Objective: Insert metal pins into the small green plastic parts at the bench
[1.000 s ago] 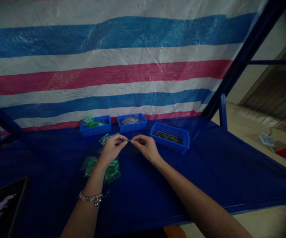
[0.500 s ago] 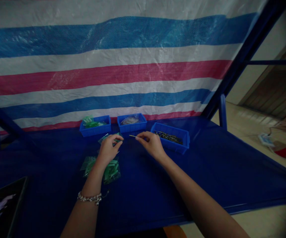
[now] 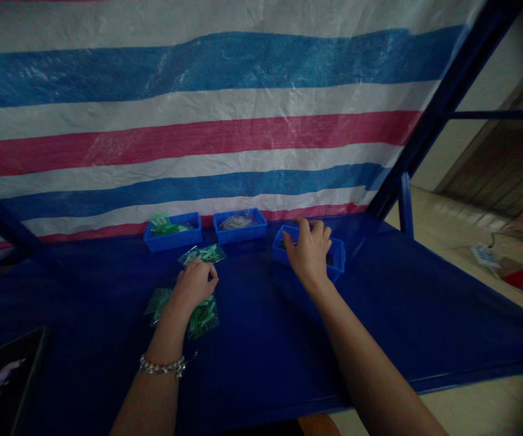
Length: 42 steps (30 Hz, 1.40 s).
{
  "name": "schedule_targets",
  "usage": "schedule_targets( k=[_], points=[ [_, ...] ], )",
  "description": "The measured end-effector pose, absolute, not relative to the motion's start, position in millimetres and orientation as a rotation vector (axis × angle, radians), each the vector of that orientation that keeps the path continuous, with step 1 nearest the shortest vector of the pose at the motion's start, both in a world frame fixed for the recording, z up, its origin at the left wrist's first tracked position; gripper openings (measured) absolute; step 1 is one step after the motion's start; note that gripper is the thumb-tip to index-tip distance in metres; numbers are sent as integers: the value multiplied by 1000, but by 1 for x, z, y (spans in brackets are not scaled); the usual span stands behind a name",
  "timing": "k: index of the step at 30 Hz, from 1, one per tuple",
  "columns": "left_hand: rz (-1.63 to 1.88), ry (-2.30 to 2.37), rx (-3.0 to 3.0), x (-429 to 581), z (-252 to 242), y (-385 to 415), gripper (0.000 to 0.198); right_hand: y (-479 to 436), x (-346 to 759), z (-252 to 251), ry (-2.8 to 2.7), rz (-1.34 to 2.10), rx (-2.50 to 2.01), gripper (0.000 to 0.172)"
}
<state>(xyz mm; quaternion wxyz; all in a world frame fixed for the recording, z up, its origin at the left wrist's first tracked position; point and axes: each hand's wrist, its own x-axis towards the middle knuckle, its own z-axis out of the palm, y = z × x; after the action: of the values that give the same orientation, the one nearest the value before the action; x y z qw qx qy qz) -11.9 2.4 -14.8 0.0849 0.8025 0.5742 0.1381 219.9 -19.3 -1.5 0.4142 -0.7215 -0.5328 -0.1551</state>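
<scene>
Green plastic pieces sealed in small clear packets (image 3: 200,316) are partly covered by the left hand (image 3: 195,283), which is loosely curled with the knuckles up. Whether anything is pinched inside it cannot be told. Just beyond it a further packet (image 3: 203,253) is left lying apart.

Three blue bins are lined up behind. The left bin (image 3: 173,233) is stocked with green pieces, the middle bin (image 3: 240,225) with something pale and clear (perhaps empty bags), and the right bin (image 3: 339,257) with thin dark pins. The right hand (image 3: 309,251) is placed over that last bin with the fingers bent down into it, but a grip on a pin cannot be confirmed.

The work is judged part done: a few filled packets are laid out, while all three bins are seen to hold stock.

The desk (image 3: 266,345) is covered in deep blue sheeting, and a dark tablet (image 3: 2,378) is set at its near left corner. A striped tarpaulin (image 3: 198,139) — white, blue, pink — is hung behind. A blue frame post (image 3: 405,203) is fixed at the right, and a pale floor (image 3: 461,218) is visible beyond.
</scene>
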Motion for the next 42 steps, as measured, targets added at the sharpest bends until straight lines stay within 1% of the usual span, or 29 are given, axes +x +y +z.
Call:
schedule_targets(
  k=[2,6,10,14,17,21,26,31,36,39,42],
  points=[
    [429,1618,2390,-8,-11,3,7,-18,214,-3,-1424,-332,-1729,26],
    [569,1460,2325,-1,-4,2,11,-16,206,-9,-1598,-162,-1515,20],
    [738,1364,2165,4,1,0,15,-16,196,-13,-1791,126,-1326,16],
    [904,1180,1945,8,5,-3,18,-21,180,-15,-1972,497,-1138,22],
    [959,1082,1818,9,7,-5,18,-24,169,-18,-2029,701,-1061,28],
    [979,1042,1752,9,6,-5,18,-22,166,-23,-1957,774,-1046,30],
    [925,1086,1805,11,6,-6,18,-19,166,-27,-1788,785,-1032,25],
    [891,1064,1859,14,7,-8,19,-18,163,-25,-1597,1007,-984,23],
    [908,1104,1819,13,8,-9,23,-20,163,-21,-1269,1208,-918,19],
    [811,1052,1830,13,6,-8,20,-22,164,-19,-1156,1266,-939,20],
    [815,1023,1822,13,4,-7,19,-22,164,-21,-1153,1263,-923,20]
  ],
)
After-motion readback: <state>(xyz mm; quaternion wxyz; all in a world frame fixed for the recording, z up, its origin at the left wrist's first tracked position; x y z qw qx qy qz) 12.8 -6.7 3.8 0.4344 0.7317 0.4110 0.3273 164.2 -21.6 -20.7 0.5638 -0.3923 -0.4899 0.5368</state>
